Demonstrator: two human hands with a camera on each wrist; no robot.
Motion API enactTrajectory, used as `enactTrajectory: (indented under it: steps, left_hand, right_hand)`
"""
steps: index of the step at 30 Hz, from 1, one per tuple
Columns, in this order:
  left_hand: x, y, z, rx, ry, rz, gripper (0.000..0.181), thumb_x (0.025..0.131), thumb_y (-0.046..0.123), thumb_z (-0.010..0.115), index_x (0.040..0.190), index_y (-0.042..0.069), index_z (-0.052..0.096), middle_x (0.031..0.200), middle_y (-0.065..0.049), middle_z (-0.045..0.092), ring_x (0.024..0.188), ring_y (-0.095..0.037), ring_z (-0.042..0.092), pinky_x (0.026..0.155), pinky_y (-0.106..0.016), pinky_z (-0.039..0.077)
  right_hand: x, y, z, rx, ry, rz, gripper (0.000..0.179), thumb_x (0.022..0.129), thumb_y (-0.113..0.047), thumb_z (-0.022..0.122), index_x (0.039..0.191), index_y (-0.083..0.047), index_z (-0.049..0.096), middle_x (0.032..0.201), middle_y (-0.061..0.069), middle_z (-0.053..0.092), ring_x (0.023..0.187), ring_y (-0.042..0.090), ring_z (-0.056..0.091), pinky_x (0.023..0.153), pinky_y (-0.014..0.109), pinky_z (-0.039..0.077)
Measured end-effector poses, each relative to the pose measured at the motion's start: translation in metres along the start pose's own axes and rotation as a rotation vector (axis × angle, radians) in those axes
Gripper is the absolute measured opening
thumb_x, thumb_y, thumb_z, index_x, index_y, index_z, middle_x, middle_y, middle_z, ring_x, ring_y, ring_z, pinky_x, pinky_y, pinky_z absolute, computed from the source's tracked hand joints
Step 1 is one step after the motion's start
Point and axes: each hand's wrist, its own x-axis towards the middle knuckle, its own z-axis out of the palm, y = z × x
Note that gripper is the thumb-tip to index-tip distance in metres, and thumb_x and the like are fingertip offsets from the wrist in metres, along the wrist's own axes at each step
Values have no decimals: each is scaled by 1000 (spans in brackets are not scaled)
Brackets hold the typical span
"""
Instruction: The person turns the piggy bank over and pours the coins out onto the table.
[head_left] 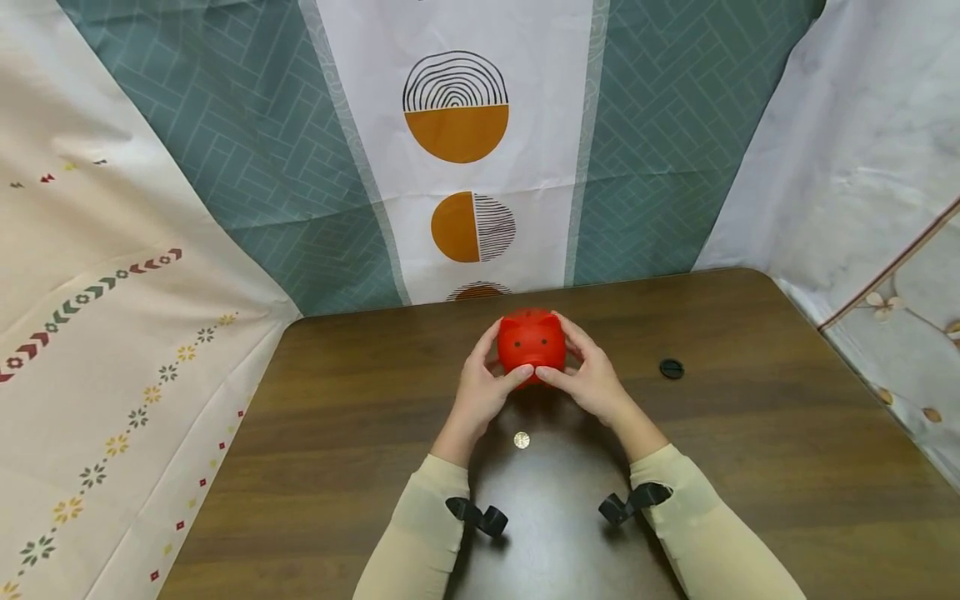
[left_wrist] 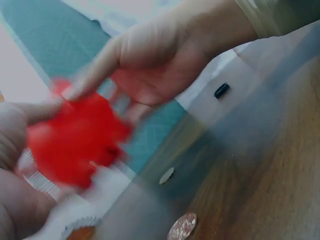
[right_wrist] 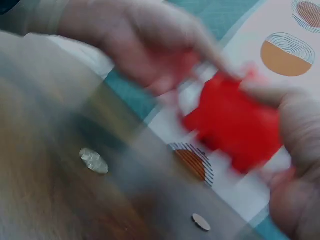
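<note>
A red piggy bank, its snout end facing me, is held between both hands. My left hand grips its left side and my right hand its right side, the two thumbs meeting low on the front. Both wrist views show the piggy bank blurred and raised off the tabletop. On the table nearer to me lies a gold-coloured coin. Besides a nearer coin, the left wrist view has a second coin, not visible in the head view.
A black round plug lies on the wooden table, right of the hands. Patterned cloths hang behind and at both sides of the table. Each sleeve carries a black wrist mount.
</note>
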Motion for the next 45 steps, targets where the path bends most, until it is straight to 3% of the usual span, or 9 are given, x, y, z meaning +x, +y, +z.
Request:
enactTrajectory:
  steps: [2, 4, 10, 17, 20, 26, 34, 42, 45]
  left_hand:
    - [-2, 10, 2, -5, -5, 141, 80, 81, 9, 77, 148, 23, 37, 152, 0, 33, 125, -26, 49, 94, -39, 49]
    - [-4, 23, 2, -8, -9, 182, 80, 81, 5, 76, 149, 18, 36, 154, 0, 30, 128, -27, 46, 96, -41, 47]
    - [-10, 35, -1, 65, 3, -83, 78, 84, 12, 75, 150, 15, 33, 144, -8, 44, 117, -36, 51, 83, -38, 55]
    - [-11, 32, 0, 70, 0, -155, 78, 85, 15, 75, 151, 16, 33, 140, -7, 48, 113, -32, 54, 83, -36, 55]
    - [-11, 32, 1, 55, -2, -100, 78, 84, 11, 75, 150, 14, 33, 143, -6, 45, 113, -31, 53, 86, -37, 54]
    - [-9, 37, 2, 8, 9, 136, 79, 79, 0, 76, 148, 8, 37, 153, -10, 30, 121, -33, 50, 92, -48, 49]
    - [-5, 17, -2, 112, 35, -153, 77, 83, 25, 77, 148, 25, 37, 142, 1, 46, 104, -30, 59, 79, -36, 56]
    - [-2, 5, -2, 114, 47, -95, 77, 80, 28, 79, 146, 30, 39, 140, 2, 48, 109, -32, 55, 77, -35, 56]
    - [-5, 19, -1, 52, 33, 25, 77, 82, 13, 77, 147, 21, 38, 145, -3, 42, 117, -33, 52, 88, -39, 53]
  right_hand:
    - [-1, -9, -2, 18, 7, -80, 86, 82, -9, 77, 152, -25, 30, 152, 2, 34, 133, 30, 41, 98, 48, 45]
    - [-1, -12, -2, 36, 3, -97, 87, 82, -7, 76, 152, -26, 29, 153, 1, 33, 133, 29, 41, 99, 45, 44]
    - [1, 5, 1, 66, -32, 64, 82, 84, -18, 76, 151, -30, 30, 148, 4, 40, 127, 34, 45, 95, 45, 47]
    - [-3, -6, 1, 48, -62, 120, 83, 86, -19, 74, 153, -21, 26, 148, 8, 39, 126, 35, 46, 92, 43, 50]
    - [-6, -22, 1, 26, -70, 98, 84, 86, -14, 73, 153, -16, 24, 148, 12, 38, 126, 37, 44, 93, 45, 50]
    - [-8, -48, 0, -31, -13, -71, 83, 82, -2, 74, 151, -9, 29, 149, 15, 37, 127, 38, 45, 94, 52, 47]
    - [-5, -41, 5, -41, -57, 188, 81, 87, -17, 71, 153, -11, 25, 143, 16, 44, 120, 37, 49, 90, 44, 52]
    - [-6, -35, 4, 26, -41, 149, 82, 86, -14, 73, 153, -14, 26, 148, 15, 37, 124, 43, 45, 91, 48, 50]
    - [-4, -27, 4, 4, -18, 25, 82, 84, -11, 74, 152, -16, 29, 152, 10, 33, 128, 38, 43, 94, 49, 48]
